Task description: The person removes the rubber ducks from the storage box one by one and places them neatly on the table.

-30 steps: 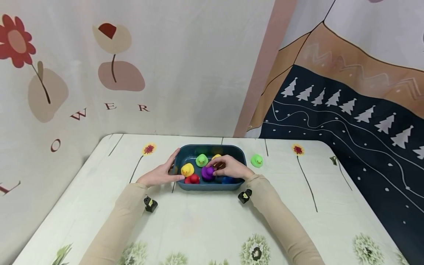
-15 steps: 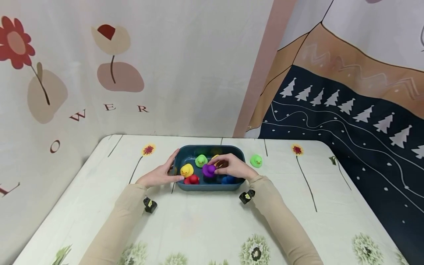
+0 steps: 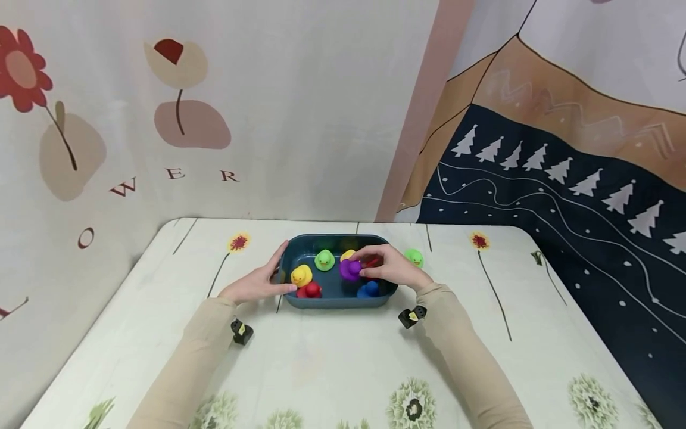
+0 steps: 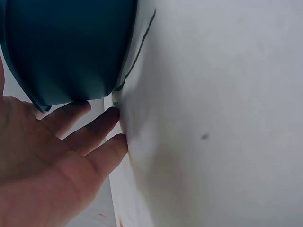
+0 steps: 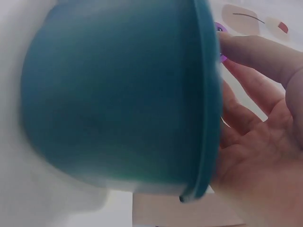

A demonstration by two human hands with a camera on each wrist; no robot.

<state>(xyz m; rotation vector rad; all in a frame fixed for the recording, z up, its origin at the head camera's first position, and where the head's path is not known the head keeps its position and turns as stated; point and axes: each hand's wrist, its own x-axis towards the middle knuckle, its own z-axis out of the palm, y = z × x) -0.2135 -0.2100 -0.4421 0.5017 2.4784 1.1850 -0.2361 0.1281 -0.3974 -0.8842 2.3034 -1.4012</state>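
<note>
A dark blue-green plastic basin (image 3: 334,303) stands on the table with several small rubber ducks inside. My left hand (image 3: 258,282) rests spread against its left end, thumb by the rim; the left wrist view shows the fingers fairly straight against the outer wall. With thumb and fingers, my right hand (image 3: 393,268) pinches a purple rubber duck (image 3: 350,270) inside the basin. Around it are a green duck (image 3: 324,260), a yellow duck (image 3: 301,275), a red duck (image 3: 309,290) and a blue duck (image 3: 368,290). Another yellow duck (image 3: 347,255) and something red (image 3: 372,262) are partly hidden by my right hand.
Outside the basin, a second green duck (image 3: 414,258) sits on the table just right of it, behind my right hand. A flower-printed cloth (image 3: 321,369) covers the table. Printed curtains (image 3: 300,119) hang behind the table and at both sides.
My right hand has lifted the purple duck slightly and carried it to the right within the basin, uncovering more of the blue duck. My left hand stays at the basin's left end.
</note>
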